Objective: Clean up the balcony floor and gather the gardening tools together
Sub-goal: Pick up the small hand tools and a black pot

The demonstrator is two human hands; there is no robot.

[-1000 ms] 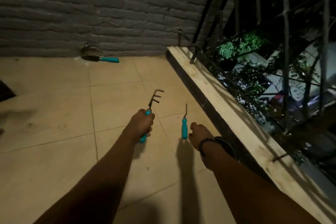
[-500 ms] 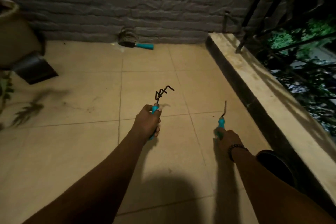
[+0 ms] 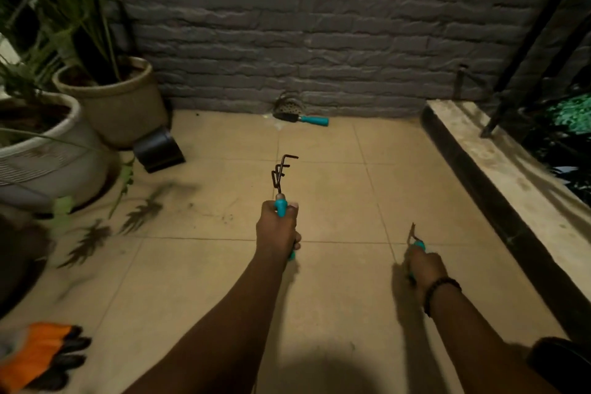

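My left hand (image 3: 277,229) grips the teal handle of a small hand rake (image 3: 280,174), its dark bent prongs pointing up and away over the tiled floor. My right hand (image 3: 421,265) grips the teal handle of a thin metal weeder (image 3: 412,233), whose narrow tip points forward; most of its handle is hidden in my fist. A third tool, a small trowel (image 3: 302,118) with a teal handle, lies on the floor against the grey brick wall, well ahead of both hands.
Two big plant pots (image 3: 118,99) (image 3: 48,150) stand at the left with a dark box (image 3: 159,150) beside them. An orange and black glove (image 3: 41,352) lies at the lower left. A raised concrete ledge (image 3: 511,182) with railing runs along the right.
The view has swung left, bringing the pots and the glove into sight. My right hand, open beside the weeder a second ago, now grips it. The left hand keeps holding the rake.
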